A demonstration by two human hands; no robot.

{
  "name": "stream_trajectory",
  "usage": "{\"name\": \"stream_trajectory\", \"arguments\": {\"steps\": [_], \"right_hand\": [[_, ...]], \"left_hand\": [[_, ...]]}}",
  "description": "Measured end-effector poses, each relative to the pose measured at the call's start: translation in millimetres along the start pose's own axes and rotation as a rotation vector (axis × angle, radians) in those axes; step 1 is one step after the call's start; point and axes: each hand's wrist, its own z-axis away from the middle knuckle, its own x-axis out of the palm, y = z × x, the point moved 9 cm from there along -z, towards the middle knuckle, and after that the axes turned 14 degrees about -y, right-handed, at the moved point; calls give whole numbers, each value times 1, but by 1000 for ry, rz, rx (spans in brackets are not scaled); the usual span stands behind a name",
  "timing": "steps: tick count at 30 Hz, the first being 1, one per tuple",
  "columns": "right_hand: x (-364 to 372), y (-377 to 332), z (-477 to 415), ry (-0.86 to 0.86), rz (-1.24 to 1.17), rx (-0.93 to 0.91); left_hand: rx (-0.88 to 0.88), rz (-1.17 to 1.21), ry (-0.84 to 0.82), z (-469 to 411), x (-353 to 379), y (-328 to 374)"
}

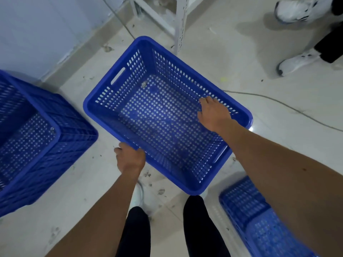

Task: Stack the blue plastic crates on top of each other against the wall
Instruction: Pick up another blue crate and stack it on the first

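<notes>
A blue perforated plastic crate (130, 60) is held in front of me above the floor, its open side up. My left hand (130, 157) grips its near long rim from outside. My right hand (213, 114) is closed over the far long rim, fingers curled inside the wall. A second blue crate (55, 130) stands at the left, close to the pale wall (37, 30). A third blue crate (256, 216) lies at the lower right, partly hidden by my right forearm.
A white metal shelf frame (181, 25) stands at the back. A grey cable (278, 102) runs across the tiled floor. Another person's white shoes (297, 62) are at the upper right. My own legs in black trousers show below the crate.
</notes>
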Motion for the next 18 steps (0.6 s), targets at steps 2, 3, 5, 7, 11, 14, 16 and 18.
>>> {"name": "stream_trajectory", "arguments": {"steps": [2,3,5,7,11,14,16,18], "right_hand": [[1,7,-20,38,18,24],[-1,8,-29,59,38,28],[-8,3,-47,109,111,3],[-12,-5,-61,135,201,-36],[-15,-5,-83,204,258,-70],[-22,1,-96,249,209,-16],[-24,4,-102,247,171,32],[-23,5,-108,227,149,66]], "left_hand": [[-32,61,-14,-13,10,-4],[-44,91,-11,-20,13,-6],[-53,117,9,-34,13,-9],[-72,122,32,-46,12,-12],[-118,150,40,-62,15,-18],[-159,277,16,-77,19,-27],[-190,387,22,-86,20,-36],[-206,426,42,-93,17,-40]]}}
